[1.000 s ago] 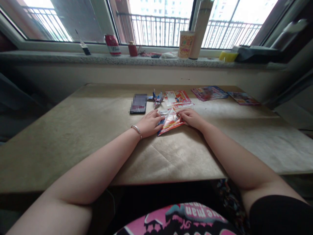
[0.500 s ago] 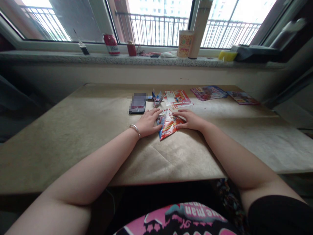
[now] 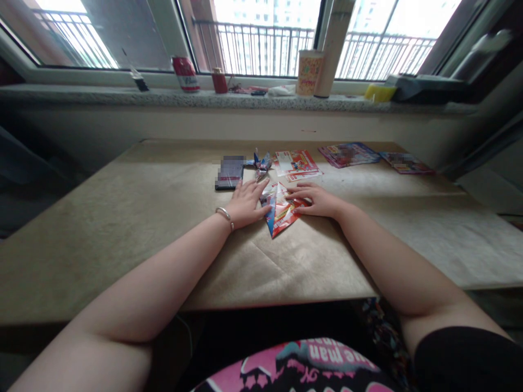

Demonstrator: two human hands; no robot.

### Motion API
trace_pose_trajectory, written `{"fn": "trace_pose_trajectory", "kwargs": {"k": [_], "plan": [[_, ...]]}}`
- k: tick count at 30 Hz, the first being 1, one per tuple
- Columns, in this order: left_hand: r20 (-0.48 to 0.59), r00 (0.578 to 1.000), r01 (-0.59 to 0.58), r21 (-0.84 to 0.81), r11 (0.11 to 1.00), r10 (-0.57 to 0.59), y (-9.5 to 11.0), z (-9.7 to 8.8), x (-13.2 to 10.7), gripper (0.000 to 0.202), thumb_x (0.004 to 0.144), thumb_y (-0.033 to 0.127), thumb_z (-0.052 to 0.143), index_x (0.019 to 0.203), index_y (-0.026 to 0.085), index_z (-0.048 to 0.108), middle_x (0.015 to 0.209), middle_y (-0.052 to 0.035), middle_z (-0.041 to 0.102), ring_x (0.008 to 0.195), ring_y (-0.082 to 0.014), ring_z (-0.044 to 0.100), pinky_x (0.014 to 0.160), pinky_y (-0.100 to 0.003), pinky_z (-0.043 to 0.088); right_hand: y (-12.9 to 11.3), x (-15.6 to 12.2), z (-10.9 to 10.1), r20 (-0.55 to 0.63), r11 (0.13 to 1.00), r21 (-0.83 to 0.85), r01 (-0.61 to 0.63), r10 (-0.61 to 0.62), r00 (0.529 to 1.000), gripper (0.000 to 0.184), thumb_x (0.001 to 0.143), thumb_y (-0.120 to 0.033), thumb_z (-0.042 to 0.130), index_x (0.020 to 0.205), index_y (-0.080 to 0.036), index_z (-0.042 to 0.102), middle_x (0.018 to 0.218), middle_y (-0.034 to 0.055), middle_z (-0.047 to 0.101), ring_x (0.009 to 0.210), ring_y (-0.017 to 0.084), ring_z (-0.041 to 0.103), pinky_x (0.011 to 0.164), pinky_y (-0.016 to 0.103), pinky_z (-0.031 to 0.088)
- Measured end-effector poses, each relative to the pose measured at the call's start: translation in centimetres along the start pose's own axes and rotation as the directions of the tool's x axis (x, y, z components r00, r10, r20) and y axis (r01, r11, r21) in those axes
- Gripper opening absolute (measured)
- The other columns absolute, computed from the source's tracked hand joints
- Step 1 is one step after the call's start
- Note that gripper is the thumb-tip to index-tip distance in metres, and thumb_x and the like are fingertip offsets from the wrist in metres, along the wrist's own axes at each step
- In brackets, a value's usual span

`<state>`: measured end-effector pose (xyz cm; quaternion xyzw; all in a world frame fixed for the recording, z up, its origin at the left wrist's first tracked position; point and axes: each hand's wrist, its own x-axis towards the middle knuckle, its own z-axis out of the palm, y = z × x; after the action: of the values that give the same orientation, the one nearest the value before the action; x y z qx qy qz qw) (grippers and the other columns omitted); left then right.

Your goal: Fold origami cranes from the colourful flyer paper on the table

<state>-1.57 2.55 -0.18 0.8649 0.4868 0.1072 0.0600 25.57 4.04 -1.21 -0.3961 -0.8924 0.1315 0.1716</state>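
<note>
A folded piece of printed paper (image 3: 281, 213), red, white and blue, lies on the table between my hands, one point toward me. My left hand (image 3: 245, 206) rests on its left edge, fingers spread and pointing away from me. On the right edge lies my right hand (image 3: 315, 200), its fingers stretched out over the paper. Neither hand is closed round it. Just beyond sits a small folded paper crane-like figure (image 3: 261, 164) in blue, white and red. A dark phone (image 3: 232, 173) lies by my left fingertips.
Red and white printed sheets (image 3: 297, 163) lie behind the paper. Farther right are a stack of printed sheets (image 3: 349, 155) and another printed piece (image 3: 406, 163). The windowsill (image 3: 245, 101) holds a can (image 3: 186, 74), a red bottle (image 3: 219, 81), a patterned cup (image 3: 308, 73) and a yellow object (image 3: 379, 93).
The folded paper has turned slightly, its near point shifting right and toward me, and more of its blue side shows. My hands have barely moved.
</note>
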Motion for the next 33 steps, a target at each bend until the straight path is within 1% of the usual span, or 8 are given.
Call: {"fn": "trace_pose_trajectory", "kwargs": {"k": [6,11,15,18,22,25,29,33], "plan": [[0.013,0.998,-0.062,0.036,0.997,0.062,0.0,0.0,0.1,0.071,0.09,0.052,0.045,0.151,0.022,0.026,0.157,-0.0103,0.03,0.147,-0.0292,0.02,0.12,-0.054,0.007,-0.2,0.0,0.0,0.001,1.0,-0.01,-0.006,0.006,1.0,0.045,0.079,-0.039,0.07,0.124,-0.032,0.066,0.139,0.0008,0.057,0.134,0.031,0.044,0.113,0.052,0.035],[0.037,0.998,-0.062,0.062,0.996,0.06,0.1,0.0,0.1,0.067,0.092,0.053,0.041,0.149,0.019,0.032,0.151,-0.0117,0.04,0.144,-0.0307,0.025,0.119,-0.056,0.007,-0.7,0.1,0.0,-0.008,0.998,-0.064,0.007,-0.008,1.0,0.044,0.083,-0.037,0.066,0.127,-0.03,0.065,0.14,0.0012,0.057,0.133,0.031,0.045,0.113,0.052,0.035],[0.0,0.999,-0.046,0.017,0.999,0.046,0.1,-0.2,0.1,0.068,0.091,0.05,0.044,0.149,0.018,0.03,0.148,-0.0143,0.042,0.142,-0.0313,0.03,0.119,-0.056,0.01,-1.0,0.2,0.1,0.005,0.995,-0.102,0.017,-0.016,1.0,0.042,0.087,-0.038,0.061,0.129,-0.03,0.063,0.141,0.0009,0.056,0.133,0.031,0.045,0.112,0.053,0.037],[-0.108,0.992,-0.071,-0.074,0.995,0.062,-0.2,-0.1,0.1,0.068,0.091,0.046,0.046,0.15,0.019,0.026,0.14,-0.0146,0.047,0.135,-0.0301,0.038,0.117,-0.055,0.017,-1.2,0.2,0.1,0.003,0.992,-0.128,0.017,-0.017,1.0,0.042,0.088,-0.038,0.059,0.13,-0.03,0.063,0.141,-0.0001,0.056,0.132,0.03,0.046,0.111,0.051,0.038],[-0.315,0.945,-0.158,-0.222,0.962,0.083,-0.7,0.4,0.1,0.062,0.089,0.039,0.049,0.145,0.019,0.027,0.126,-0.0126,0.052,0.124,-0.0261,0.047,0.11,-0.048,0.034,-1.4,0.2,-0.1,-0.007,0.984,-0.175,0.032,-0.033,0.999,0.041,0.089,-0.038,0.057,0.129,-0.029,0.064,0.139,0.0002,0.058,0.128,0.03,0.05,0.11,0.049,0.041],[-0.367,0.928,-0.167,-0.256,0.952,0.065,-0.8,0.4,0.0,0.053,0.091,0.036,0.045,0.139,0.019,0.033,0.112,-0.0087,0.056,0.113,-0.0231,0.053,0.104,-0.043,0.04,-1.5,0.2,-0.2,-0.02,0.976,-0.217,0.029,-0.035,0.999,0.041,0.09,-0.036,0.056,0.128,-0.027,0.064,0.138,0.002,0.059,0.126,0.03,0.052,0.109,0.049,0.041],[-0.374,0.927,-0.117,-0.212,0.97,0.03,-0.7,-0.2,0.1,0.044,0.092,0.037,0.041,0.131,0.018,0.045,0.098,-0.0057,0.06,0.1,-0.0219,0.056,0.096,-0.039,0.043,-1.1,0.0,-0.3,-0.035,0.969,-0.247,0.012,-0.022,0.999,0.04,0.089,-0.036,0.056,0.127,-0.027,0.065,0.137,0.0017,0.059,0.126,0.031,0.052,0.109,0.05,0.041],[-0.276,0.956,-0.116,-0.047,0.992,0.099,-0.9,-0.6,0.2,0.041,0.089,0.032,0.047,0.125,0.017,0.058,0.094,-0.0075,0.064,0.097,-0.0241,0.056,0.095,-0.042,0.042,-0.7,0.1,-0.5,-0.028,0.97,-0.243,0.028,-0.036,0.999,0.04,0.09,-0.035,0.056,0.127,-0.025,0.065,0.137,0.004,0.059,0.126,0.029,0.052,0.107,0.047,0.042]]}}
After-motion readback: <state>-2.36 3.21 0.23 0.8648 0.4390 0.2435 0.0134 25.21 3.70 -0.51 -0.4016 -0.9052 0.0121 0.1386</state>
